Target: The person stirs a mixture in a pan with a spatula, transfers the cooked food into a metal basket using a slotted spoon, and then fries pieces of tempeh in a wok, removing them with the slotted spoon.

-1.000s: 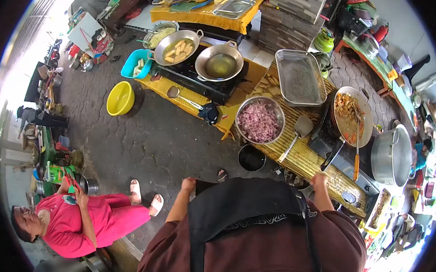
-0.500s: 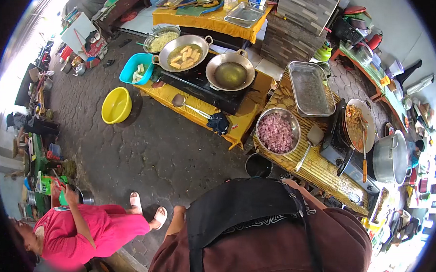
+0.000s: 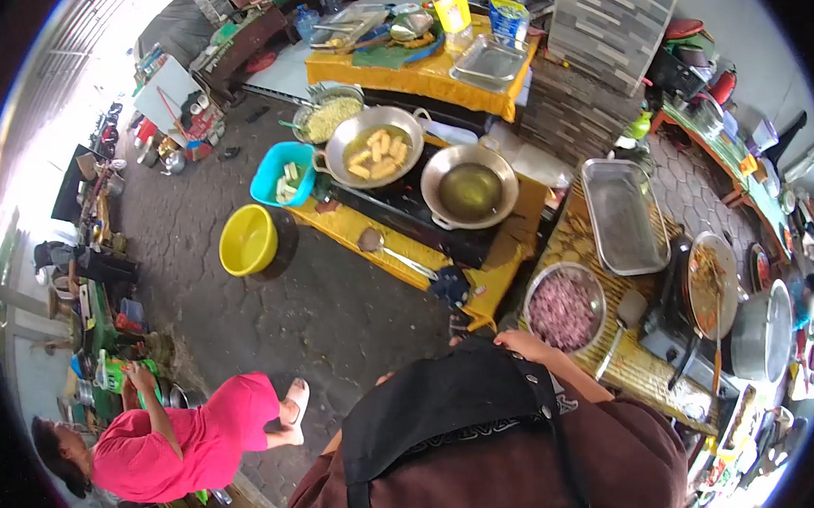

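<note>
My right hand (image 3: pixel 523 344) is by the near left rim of a steel bowl (image 3: pixel 601 323) of chopped red onions (image 3: pixel 562 311), beside the top edge of my black apron (image 3: pixel 449 388). Its fingers are small and partly hidden, so I cannot make out whether they hold anything. Of my left hand (image 3: pixel 384 378) only a sliver shows past the apron; its fingers are hidden. A patterned strip of cloth (image 3: pixel 459 322) hangs just beyond the apron. On the bamboo table right of the bowl lies a metal spatula (image 3: pixel 631 310).
Ahead, a wok (image 3: pixel 375 151) of frying pieces and a wok (image 3: pixel 470 195) of oil sit on a stove. A yellow basin (image 3: pixel 248 241) is on the floor, a turquoise basin (image 3: pixel 268 183) beside the stove. A person in pink (image 3: pixel 188 436) stands left. A pan (image 3: pixel 713 286) of food is right.
My view has shifted, and I am closer to the bowl of onions. My right hand has come into view by its rim. The person in pink has shifted stance.
</note>
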A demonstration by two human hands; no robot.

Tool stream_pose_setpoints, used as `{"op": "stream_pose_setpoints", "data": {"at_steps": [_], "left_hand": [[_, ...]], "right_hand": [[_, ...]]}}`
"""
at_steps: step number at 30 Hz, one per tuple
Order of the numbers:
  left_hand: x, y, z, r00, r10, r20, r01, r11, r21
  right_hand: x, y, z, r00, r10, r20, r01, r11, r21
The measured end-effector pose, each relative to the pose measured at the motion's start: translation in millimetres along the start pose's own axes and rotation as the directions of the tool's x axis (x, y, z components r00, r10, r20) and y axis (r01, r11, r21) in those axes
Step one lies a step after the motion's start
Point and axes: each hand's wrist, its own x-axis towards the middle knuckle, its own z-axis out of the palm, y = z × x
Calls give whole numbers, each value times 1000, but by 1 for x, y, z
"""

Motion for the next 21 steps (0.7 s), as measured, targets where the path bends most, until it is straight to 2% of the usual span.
{"op": "stream_pose_setpoints", "data": {"at_steps": [2, 3, 4, 6, 7, 8, 10, 12, 14, 16, 17, 18, 20, 21], "left_hand": [[13, 33, -41, 1000, 8, -8, -7, 994, 111], [17, 49, -61, 1000, 1, -4, 0, 986, 164], [24, 67, -73, 1000, 1, 7, -2, 978, 209], [31, 98, -78, 999, 8, 44, -20, 959, 281], [35, 124, -92, 994, 69, -85, -38, 944, 327], [42, 152, -114, 968, 135, -211, -46, 925, 378], [97, 145, -142, 872, 252, -420, -178, 962, 206], [115, 207, -178, 787, 338, -516, -267, 941, 209], [126, 285, -214, 678, 489, -549, -413, 871, 266], [156, 345, -261, 587, 646, -487, -432, 759, 487], [179, 369, -283, 546, 673, -499, -488, 739, 464], [202, 394, -303, 504, 697, -510, -545, 715, 438], [226, 466, -343, 557, 674, -486, -528, 739, 418], [244, 496, -360, 511, 701, -498, -539, 713, 449]], "right_hand": [[29, -10, -18, 997, 71, -31, -69, 996, 60], [46, -16, -29, 997, 64, -43, -63, 998, 23], [58, -22, -40, 990, 129, -60, -129, 992, 4], [80, -30, -65, 989, 150, -21, -149, 989, 8], [85, -32, -79, 988, 156, -12, -156, 988, 4], [91, -35, -91, 987, 158, -21, -158, 987, 4], [107, -36, -104, 986, 162, -29, -162, 987, 7], [120, -30, -113, 977, 155, -148, -149, 988, 45], [132, -28, -118, 967, 189, -170, -181, 982, 60], [143, -15, -109, 966, 184, -183, -172, 982, 80], [149, -5, -106, 985, 162, -50, -162, 987, 7], [156, 2, -100, 982, 177, -63, -177, 984, 8], [172, 16, -85, 980, 190, 60, -194, 979, 59], [172, 24, -72, 977, 208, 45, -211, 976, 59]]}}
